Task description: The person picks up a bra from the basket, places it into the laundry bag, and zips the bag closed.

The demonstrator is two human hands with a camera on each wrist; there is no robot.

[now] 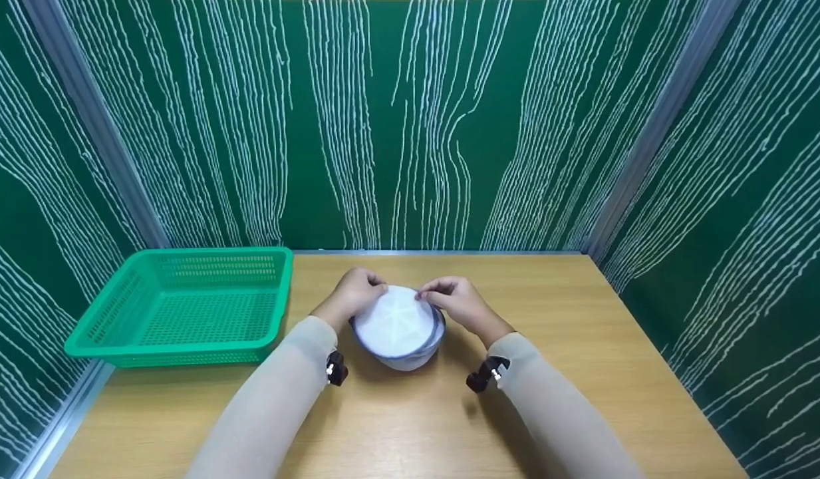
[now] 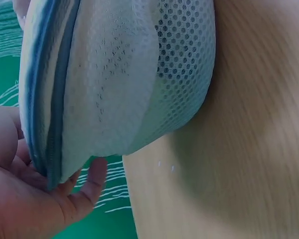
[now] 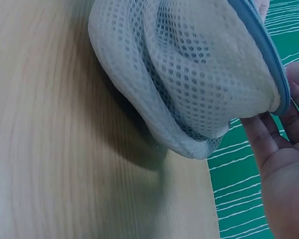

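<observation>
A round white mesh laundry bag [image 1: 395,322] with blue trim stands on the table between the hands. Its flat, pale top faces up, and its soft mesh side sags in folds in the right wrist view. On the left of the rim, the left hand [image 1: 354,294] holds the edge between thumb and fingers. The right hand [image 1: 457,303] pinches the rim at the upper right. In the left wrist view, blue bands [image 2: 57,94] run round the bag's edge near the left fingers. The right fingers lie around the blue edging [image 3: 271,55] in the right wrist view.
A green plastic basket [image 1: 177,352] with perforated walls stands at the left of the wooden table [image 1: 582,399]. Green panels [image 1: 423,133] with white wavy lines enclose the back and both sides. A small black device sits on each wrist.
</observation>
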